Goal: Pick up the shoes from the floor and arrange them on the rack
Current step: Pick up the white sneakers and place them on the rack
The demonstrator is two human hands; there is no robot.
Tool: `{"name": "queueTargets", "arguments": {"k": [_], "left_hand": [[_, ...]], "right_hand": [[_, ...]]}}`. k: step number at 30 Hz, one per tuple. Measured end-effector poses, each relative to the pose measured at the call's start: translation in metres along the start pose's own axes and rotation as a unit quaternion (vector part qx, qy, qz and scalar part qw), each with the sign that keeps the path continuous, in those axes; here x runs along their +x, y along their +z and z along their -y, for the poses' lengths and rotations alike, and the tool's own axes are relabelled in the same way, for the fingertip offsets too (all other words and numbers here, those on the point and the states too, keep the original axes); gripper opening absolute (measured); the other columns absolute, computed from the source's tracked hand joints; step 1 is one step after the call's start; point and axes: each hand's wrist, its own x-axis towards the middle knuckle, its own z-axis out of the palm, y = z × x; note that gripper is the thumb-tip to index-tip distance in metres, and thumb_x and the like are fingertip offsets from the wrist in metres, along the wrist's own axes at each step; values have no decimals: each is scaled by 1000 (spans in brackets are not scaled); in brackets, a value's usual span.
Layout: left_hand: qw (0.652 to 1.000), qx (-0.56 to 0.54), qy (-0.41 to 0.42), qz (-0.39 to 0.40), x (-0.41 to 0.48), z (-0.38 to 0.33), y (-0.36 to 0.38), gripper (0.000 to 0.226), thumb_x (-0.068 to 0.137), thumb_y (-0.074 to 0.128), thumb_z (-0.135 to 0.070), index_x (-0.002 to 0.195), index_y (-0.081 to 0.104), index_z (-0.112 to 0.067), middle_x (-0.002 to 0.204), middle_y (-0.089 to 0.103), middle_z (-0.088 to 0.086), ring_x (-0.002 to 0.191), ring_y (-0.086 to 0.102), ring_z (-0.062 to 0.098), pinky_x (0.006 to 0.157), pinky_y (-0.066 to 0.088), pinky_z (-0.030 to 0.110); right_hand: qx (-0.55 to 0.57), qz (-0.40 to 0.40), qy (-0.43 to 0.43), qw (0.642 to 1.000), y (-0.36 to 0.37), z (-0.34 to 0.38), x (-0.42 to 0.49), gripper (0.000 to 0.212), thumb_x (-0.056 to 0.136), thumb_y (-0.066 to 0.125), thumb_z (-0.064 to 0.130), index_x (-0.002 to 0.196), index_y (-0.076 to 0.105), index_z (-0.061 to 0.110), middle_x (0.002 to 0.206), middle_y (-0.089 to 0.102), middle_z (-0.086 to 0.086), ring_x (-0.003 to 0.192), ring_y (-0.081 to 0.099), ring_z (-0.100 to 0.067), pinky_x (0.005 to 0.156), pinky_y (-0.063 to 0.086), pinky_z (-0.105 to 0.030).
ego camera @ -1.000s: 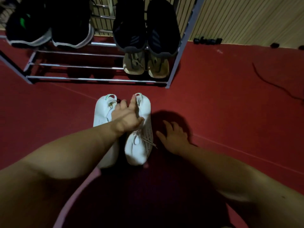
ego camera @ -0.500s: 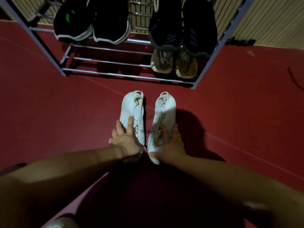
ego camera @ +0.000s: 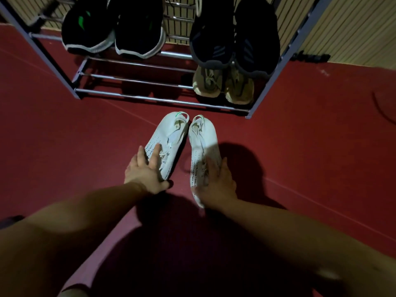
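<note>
While the upper tiers of the rack (ego camera: 276,71) run off the top edge and the dim light swallows detail, two white shoes lie on the red floor (ego camera: 64,136) just in front of its lowest rail, not on it. Their heels point toward the rack and nearly touch; their toes spread apart toward the person.

The left hand (ego camera: 145,172) rests on the toe part of the left white shoe (ego camera: 171,138), its fingers (ego camera: 155,155) straight and spread over the perforated upper, with the thumb by the toe tip. The right hand (ego camera: 216,183) covers the forefoot of the right white shoe (ego camera: 203,144), hiding much of it. This hand is blurred, and whether its fingers curl round the shoe cannot be told.

On the rack, black shoes with pale soles (ego camera: 139,28) sit at upper left and a dark navy pair (ego camera: 255,35) at upper right. The navy pair overhangs and partly hides a tan pair (ego camera: 239,88) on the bottom tier. The left part of that tier shows bare rails. A dark cable (ego camera: 383,112) lies on the floor at far right, beside a slatted wall (ego camera: 353,28).
</note>
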Motion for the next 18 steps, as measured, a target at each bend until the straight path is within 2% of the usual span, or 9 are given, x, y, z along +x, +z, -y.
{"name": "queueTargets", "arguments": {"k": [2, 4, 7, 9, 11, 13, 15, 18], "left_hand": [[1000, -13, -27, -1, -4, -2, 7, 119, 71, 70, -57, 144, -23, -40, 155, -21, 13, 144, -1, 36, 113, 20, 48], [999, -31, -42, -4, -5, -2, 12, 119, 71, 71, -55, 144, -22, -40, 155, -20, 16, 142, 3, 39, 112, 22, 48], [997, -56, -52, -21, -4, 2, 10, 117, 68, 71, -57, 147, -14, -37, 154, -1, 20, 137, 14, 41, 110, 26, 44], [996, -67, -39, -44, -4, 8, 8, 115, 65, 71, -60, 148, -6, -38, 150, 16, 18, 133, 21, 38, 107, 29, 42], [993, -97, -26, -67, -5, 15, 4, 112, 61, 70, -65, 148, 4, -40, 145, 25, 16, 131, 24, 35, 107, 29, 40], [986, -144, -13, -88, -6, 21, -4, 112, 52, 64, -73, 147, 15, -40, 142, 28, 14, 129, 25, 33, 108, 28, 40], [976, -181, -2, -119, -9, 24, -12, 115, 42, 47, -77, 147, 24, -35, 139, 30, 12, 126, 26, 30, 108, 27, 37], [962, -220, -4, -161, -12, 26, -20, 115, 41, 40, -75, 146, 29, -31, 137, 31, 10, 124, 26, 27, 106, 25, 34]], "right_hand": [[-26, 24, 24, 999, 8, -2, -8, 111, 75, 61, 66, 148, -15, 32, 153, -26, -16, 145, -9, -32, 115, 7, -47], [-44, 32, 33, 998, 10, -6, -10, 121, 69, 65, 69, 147, -19, 33, 151, -30, -18, 144, -11, -34, 116, 7, -45], [-22, 45, 38, 998, 10, -5, -5, 115, 74, 69, 55, 148, -16, 31, 151, -28, -20, 144, -13, -35, 116, 4, -44], [-13, 32, 28, 999, 9, -4, -5, 110, 75, 70, 46, 149, -10, 31, 153, -21, -21, 143, -9, -36, 116, 5, -44], [8, 9, 13, 1000, 7, -6, -5, 108, 74, 70, 43, 150, -6, 29, 154, -15, -20, 143, -4, -36, 116, 7, -43], [51, -13, 1, 999, 4, -5, -6, 106, 72, 70, 44, 150, 1, 27, 154, -4, -18, 142, 3, -34, 115, 10, -41], [105, -32, -11, 994, 0, 1, -4, 107, 63, 63, 52, 149, 6, 26, 152, 7, -16, 139, 11, -33, 114, 13, -39], [140, -51, -39, 988, -8, 15, 4, 114, 49, 48, 62, 149, 8, 25, 150, 15, -15, 138, 14, -30, 113, 13, -36]]}}
